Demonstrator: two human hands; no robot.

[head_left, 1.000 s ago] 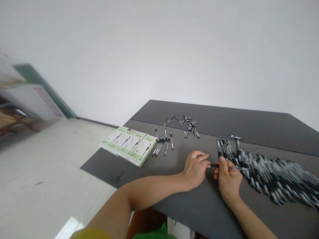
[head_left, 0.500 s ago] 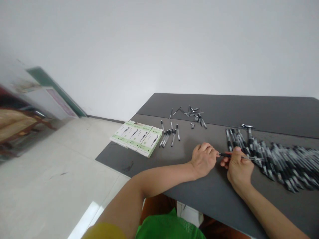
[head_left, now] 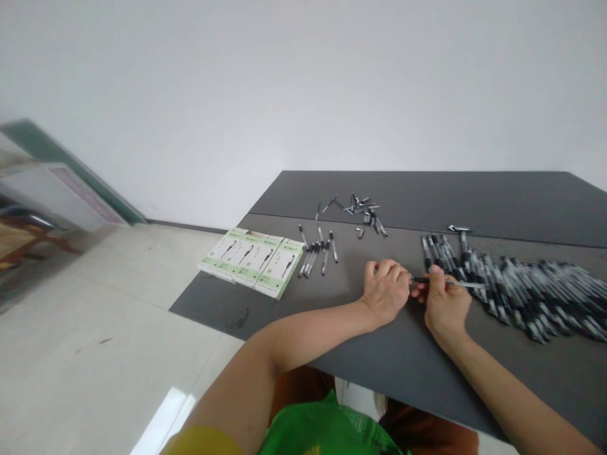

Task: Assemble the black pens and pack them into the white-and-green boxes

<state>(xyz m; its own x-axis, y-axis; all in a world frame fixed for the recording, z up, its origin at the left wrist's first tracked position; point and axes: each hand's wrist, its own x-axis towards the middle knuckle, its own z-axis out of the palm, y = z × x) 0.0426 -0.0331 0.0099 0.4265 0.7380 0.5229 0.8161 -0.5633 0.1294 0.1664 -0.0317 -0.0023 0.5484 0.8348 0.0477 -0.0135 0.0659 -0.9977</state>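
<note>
While right hand holds pen, left touches it.

Left hand curled tighter beside the pen, fingers seemingly tucked under, more green clothing showing than before

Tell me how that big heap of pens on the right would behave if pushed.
The heap of pens would probably spread and shift rather than slide as one block, since it lies unboxed and overlapping. Each one is likely stiff and light, being slim and straight. Some might roll, though close-packed neighbours could check them.
</note>
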